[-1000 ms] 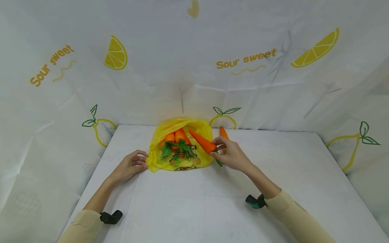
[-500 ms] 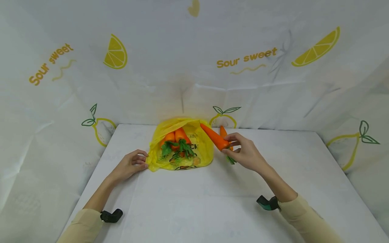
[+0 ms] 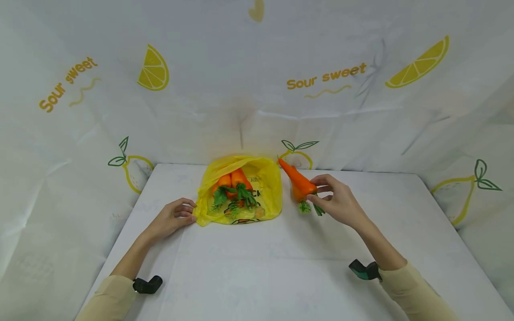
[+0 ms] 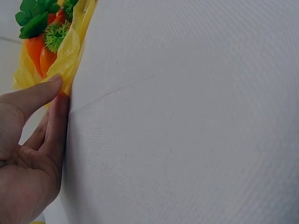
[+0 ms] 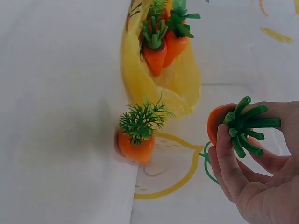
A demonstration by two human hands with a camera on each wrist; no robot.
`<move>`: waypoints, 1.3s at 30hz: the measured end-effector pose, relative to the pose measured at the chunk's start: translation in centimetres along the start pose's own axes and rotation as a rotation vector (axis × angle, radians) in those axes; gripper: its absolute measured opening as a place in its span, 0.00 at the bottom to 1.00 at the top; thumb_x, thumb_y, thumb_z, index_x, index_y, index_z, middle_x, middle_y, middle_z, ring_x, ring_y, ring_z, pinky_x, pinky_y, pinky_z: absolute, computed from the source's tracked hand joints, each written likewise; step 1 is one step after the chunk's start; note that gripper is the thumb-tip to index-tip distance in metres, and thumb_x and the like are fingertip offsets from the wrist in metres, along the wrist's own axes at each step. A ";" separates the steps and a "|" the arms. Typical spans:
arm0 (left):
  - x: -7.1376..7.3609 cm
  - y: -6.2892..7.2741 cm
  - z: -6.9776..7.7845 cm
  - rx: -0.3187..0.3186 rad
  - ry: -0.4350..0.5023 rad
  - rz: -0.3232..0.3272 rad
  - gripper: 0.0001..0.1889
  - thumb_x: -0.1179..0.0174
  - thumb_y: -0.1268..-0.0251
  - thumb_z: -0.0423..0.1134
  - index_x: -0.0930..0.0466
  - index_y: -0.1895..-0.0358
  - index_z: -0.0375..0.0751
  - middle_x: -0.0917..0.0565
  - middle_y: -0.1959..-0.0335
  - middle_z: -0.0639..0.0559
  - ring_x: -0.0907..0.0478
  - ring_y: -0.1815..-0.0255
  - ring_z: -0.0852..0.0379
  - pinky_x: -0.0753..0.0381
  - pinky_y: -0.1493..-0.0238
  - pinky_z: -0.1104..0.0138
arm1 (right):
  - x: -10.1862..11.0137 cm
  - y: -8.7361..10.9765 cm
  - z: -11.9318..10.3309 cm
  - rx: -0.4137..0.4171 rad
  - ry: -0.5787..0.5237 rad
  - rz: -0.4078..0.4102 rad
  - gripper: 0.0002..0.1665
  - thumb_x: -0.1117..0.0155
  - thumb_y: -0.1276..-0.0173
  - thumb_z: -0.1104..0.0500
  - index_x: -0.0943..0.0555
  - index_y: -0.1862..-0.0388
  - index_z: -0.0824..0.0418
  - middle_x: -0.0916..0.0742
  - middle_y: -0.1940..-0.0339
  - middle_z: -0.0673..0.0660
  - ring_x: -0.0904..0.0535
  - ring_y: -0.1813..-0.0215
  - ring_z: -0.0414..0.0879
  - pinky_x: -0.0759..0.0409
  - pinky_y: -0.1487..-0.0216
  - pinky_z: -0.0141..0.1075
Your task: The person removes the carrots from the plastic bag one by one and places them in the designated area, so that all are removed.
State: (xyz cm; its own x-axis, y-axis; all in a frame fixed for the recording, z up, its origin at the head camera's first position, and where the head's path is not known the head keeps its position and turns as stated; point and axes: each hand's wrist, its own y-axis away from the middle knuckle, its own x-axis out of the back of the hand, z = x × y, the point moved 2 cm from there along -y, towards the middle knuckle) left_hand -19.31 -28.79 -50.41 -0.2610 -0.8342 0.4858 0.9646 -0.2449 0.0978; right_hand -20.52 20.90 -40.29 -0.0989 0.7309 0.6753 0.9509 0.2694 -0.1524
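Inside the yellow bag (image 3: 273,191), green-leaved orange carrots (image 3: 240,179).

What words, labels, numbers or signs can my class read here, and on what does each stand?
"Sour sweet": on the left of the white backdrop.
"Sour sweet": on the backdrop, right of centre.
"CK": on the yellow bag, perhaps part of a word.
Too small to read: boxed print on the bag.
Too blurred to read: orange lettering on the backdrop, right wrist view.
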 end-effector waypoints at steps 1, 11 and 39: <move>0.0 0.0 0.0 0.000 0.003 0.000 0.21 0.27 0.27 0.39 0.21 0.36 0.39 0.12 0.45 0.38 0.15 0.50 0.56 0.17 0.49 0.75 | 0.1 0.0 0.1 -0.005 0.001 0.004 0.27 0.24 0.26 0.58 0.22 0.34 0.65 0.13 0.36 0.69 0.12 0.40 0.64 0.07 0.48 0.44; 0.1 -0.2 -0.2 0.003 -0.007 0.002 0.21 0.28 0.27 0.38 0.21 0.37 0.39 0.12 0.47 0.39 0.15 0.52 0.57 0.16 0.49 0.75 | 1.3 0.5 1.7 -0.050 0.022 0.028 0.27 0.25 0.25 0.57 0.22 0.34 0.67 0.13 0.35 0.70 0.12 0.39 0.66 0.07 0.47 0.43; -0.1 0.1 -0.1 0.008 0.003 0.003 0.22 0.28 0.27 0.38 0.21 0.36 0.38 0.13 0.44 0.38 0.15 0.51 0.58 0.17 0.49 0.75 | 0.5 -0.6 6.8 -0.214 0.056 0.006 0.30 0.28 0.22 0.55 0.26 0.30 0.69 0.17 0.32 0.77 0.15 0.36 0.73 0.09 0.43 0.56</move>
State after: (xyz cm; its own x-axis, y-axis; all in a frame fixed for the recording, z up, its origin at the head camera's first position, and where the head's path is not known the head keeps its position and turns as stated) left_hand -19.23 -28.78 -50.58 -0.2585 -0.8363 0.4835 0.9656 -0.2384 0.1039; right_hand -23.10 25.41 -44.77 -0.0821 0.6942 0.7151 0.9926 0.1215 -0.0041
